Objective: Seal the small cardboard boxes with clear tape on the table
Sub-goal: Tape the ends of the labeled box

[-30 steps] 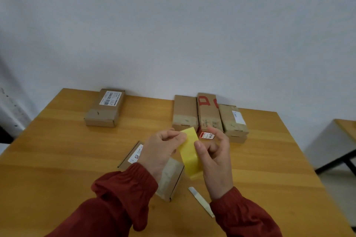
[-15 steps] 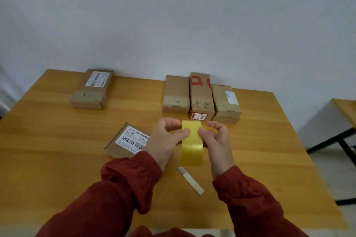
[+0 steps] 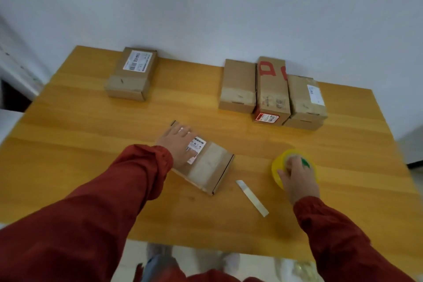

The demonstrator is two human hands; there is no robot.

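A small cardboard box (image 3: 211,167) with a white barcode label lies near the middle of the wooden table (image 3: 80,144), with a pale band of tape across its top. My left hand (image 3: 177,144) rests flat on its left half, fingers spread, holding nothing. To the right, a yellowish roll of tape (image 3: 277,166) lies on the table. My right hand (image 3: 297,178) is closed over the roll from the near side.
A thin pale cutter blade (image 3: 251,198) lies between the box and the roll. Three cardboard boxes (image 3: 272,91) stand side by side at the back right. One labelled box (image 3: 132,74) sits at the back left. The wall runs behind the table.
Both hands held the tape roll up in front of me. Now the right hand has brought it down onto the table at the right, and the left hand has dropped onto the box.
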